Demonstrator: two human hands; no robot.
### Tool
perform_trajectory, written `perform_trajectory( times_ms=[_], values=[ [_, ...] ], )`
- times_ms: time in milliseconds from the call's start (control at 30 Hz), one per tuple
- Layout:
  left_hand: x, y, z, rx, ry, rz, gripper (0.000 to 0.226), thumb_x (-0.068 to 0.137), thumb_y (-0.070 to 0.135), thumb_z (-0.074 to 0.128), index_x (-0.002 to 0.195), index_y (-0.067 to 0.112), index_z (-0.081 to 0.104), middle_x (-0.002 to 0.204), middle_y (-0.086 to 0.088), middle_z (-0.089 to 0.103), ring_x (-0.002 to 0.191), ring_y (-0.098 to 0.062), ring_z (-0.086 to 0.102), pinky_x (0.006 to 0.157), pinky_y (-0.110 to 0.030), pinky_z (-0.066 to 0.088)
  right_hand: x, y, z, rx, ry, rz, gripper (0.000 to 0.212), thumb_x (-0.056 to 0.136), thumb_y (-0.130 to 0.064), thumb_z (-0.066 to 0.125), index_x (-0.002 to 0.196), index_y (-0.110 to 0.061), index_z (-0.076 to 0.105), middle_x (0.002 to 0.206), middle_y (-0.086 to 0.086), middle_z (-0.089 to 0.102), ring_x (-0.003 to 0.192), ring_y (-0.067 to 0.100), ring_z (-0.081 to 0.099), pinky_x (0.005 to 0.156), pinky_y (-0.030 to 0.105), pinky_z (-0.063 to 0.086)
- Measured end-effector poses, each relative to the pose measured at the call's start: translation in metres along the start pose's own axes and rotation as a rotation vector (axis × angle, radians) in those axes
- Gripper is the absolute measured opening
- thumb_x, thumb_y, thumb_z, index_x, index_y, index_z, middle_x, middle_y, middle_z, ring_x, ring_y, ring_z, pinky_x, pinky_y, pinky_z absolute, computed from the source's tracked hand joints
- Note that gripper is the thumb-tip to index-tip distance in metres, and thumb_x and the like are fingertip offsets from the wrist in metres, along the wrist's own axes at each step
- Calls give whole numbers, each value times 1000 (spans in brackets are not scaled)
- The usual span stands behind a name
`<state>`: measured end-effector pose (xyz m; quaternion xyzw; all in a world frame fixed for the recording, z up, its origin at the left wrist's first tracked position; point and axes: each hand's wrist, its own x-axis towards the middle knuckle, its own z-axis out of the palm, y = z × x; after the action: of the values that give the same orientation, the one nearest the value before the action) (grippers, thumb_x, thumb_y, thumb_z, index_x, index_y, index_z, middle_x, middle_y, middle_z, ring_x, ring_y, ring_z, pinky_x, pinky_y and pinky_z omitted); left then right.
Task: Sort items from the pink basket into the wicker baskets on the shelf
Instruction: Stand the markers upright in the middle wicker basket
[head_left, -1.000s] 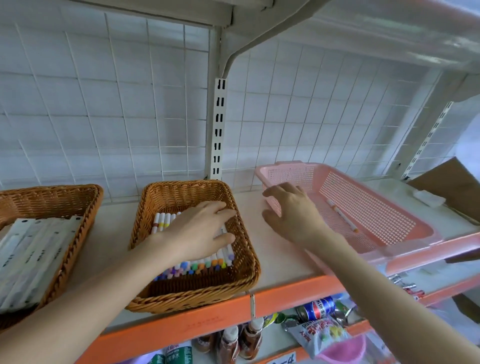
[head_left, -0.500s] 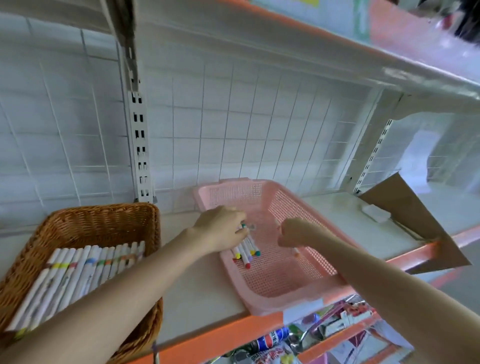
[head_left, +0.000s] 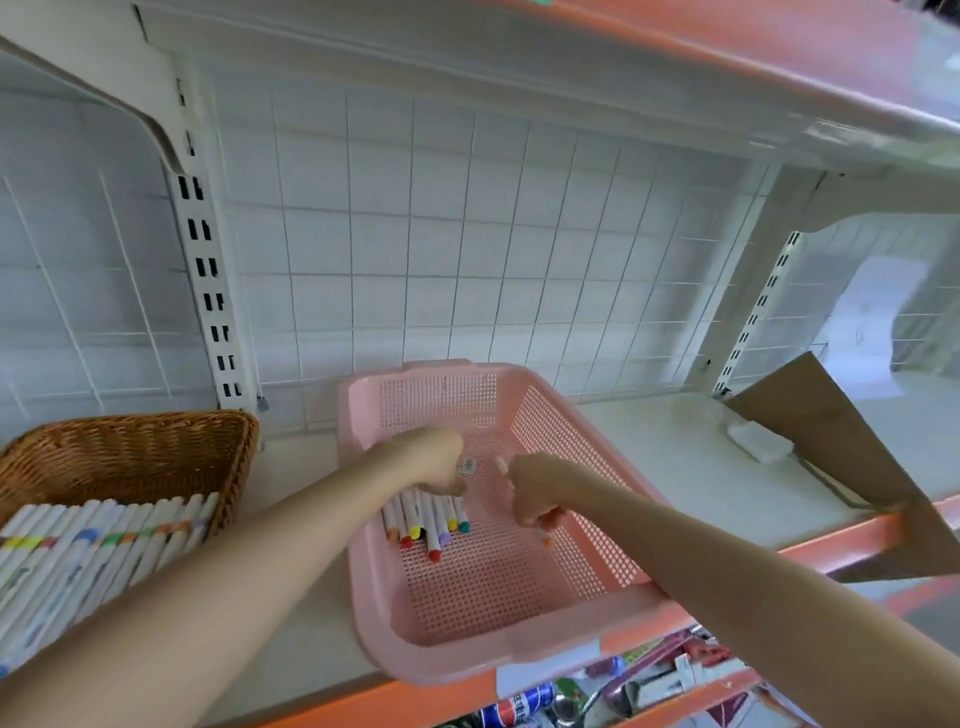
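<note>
Both hands are down inside the pink basket (head_left: 441, 400), which sits on the white shelf (head_left: 665, 467) with its front rim hanging over the orange edge. The left hand (head_left: 431, 460) has its fingers curled round a bundle of markers (head_left: 423, 519): white barrels, with coloured caps in orange, red, yellow, purple and green fanning out towards the camera over the mesh floor. Just beside it, the right hand (head_left: 535, 488) is a tight fist wrapped around a single marker (head_left: 501, 464), a white end poking out above the knuckles and an orange tip below. Between the two hands lies a small pale tag (head_left: 467, 466), too blurred to read. Off to the left is the wicker basket (head_left: 130, 457), apart from the pink one, with a row of markers (head_left: 104, 540) packed side by side in its near half. The left forearm crosses the pink basket's left rim and hides part of it, while the right forearm lies over the near right corner. To the right, a sheet of brown cardboard (head_left: 841, 457) leans across the shelf and over the orange edge, with a small white block (head_left: 758, 441) just beside it. Behind everything are a white wire grid (head_left: 467, 260) and a slotted upright (head_left: 208, 291). A blue can (head_left: 519, 701) and other jumbled goods show on the level below.
</note>
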<state>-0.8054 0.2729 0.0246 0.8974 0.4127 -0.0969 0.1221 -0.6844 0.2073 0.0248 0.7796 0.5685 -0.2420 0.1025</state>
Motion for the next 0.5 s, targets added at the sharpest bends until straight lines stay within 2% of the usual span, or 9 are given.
perform_trajectory(
  times_ms=[33, 100, 167, 233, 367, 433, 500],
  values=[
    [4, 7, 0, 18, -23, -37, 21, 91, 30, 56, 79, 12, 53, 68, 1, 47, 66, -15, 49, 60, -24, 40, -1, 3, -2, 12, 6, -22, 39, 80, 12, 49, 118, 12, 42, 74, 14, 56, 50, 14, 53, 53, 25, 51],
    [10, 18, 3, 55, -73, -115, 24, 90, 36, 56, 85, 13, 55, 68, 1, 47, 65, -14, 48, 60, -24, 40, -4, 7, -6, 18, 27, -30, 5, 78, 10, 49, 82, 8, 49, 62, 9, 55, 43, 11, 49, 44, 19, 45],
    [15, 24, 5, 81, -130, -181, 25, 88, 38, 56, 80, 14, 54, 65, 2, 47, 57, -13, 45, 52, -23, 37, -5, 12, -10, 48, 64, -46, 14, 76, 7, 49, 64, 1, 45, 53, 6, 53, 36, 8, 46, 40, 17, 40],
    [19, 28, 7, 69, -186, -217, 27, 87, 36, 55, 71, 15, 51, 63, 1, 47, 55, -12, 45, 51, -21, 36, -7, 16, -13, 114, 94, -58, 18, 75, 6, 48, 60, -1, 44, 49, 5, 51, 32, 8, 43, 37, 16, 37],
    [20, 28, 10, -46, -198, -256, 25, 85, 27, 55, 64, 16, 49, 59, 1, 46, 52, -12, 43, 51, -21, 36, -7, 22, -20, 282, 132, -65, 13, 77, 4, 50, 65, -1, 47, 53, 7, 52, 39, 12, 43, 37, 18, 34],
    [14, 27, 9, -83, -151, -244, 15, 82, 26, 57, 71, 15, 58, 58, 1, 49, 52, -12, 46, 54, -21, 38, -7, 22, -22, 351, 159, -64, 9, 77, 3, 50, 68, 0, 50, 52, 8, 52, 37, 12, 43, 37, 18, 34],
    [7, 29, 9, -25, -98, -207, 19, 83, 27, 58, 90, 12, 65, 61, 2, 51, 60, -13, 52, 59, -22, 42, -9, 20, -24, 382, 183, -61, 5, 77, 2, 51, 71, 2, 52, 51, 8, 53, 36, 11, 43, 37, 19, 34]
  ],
)
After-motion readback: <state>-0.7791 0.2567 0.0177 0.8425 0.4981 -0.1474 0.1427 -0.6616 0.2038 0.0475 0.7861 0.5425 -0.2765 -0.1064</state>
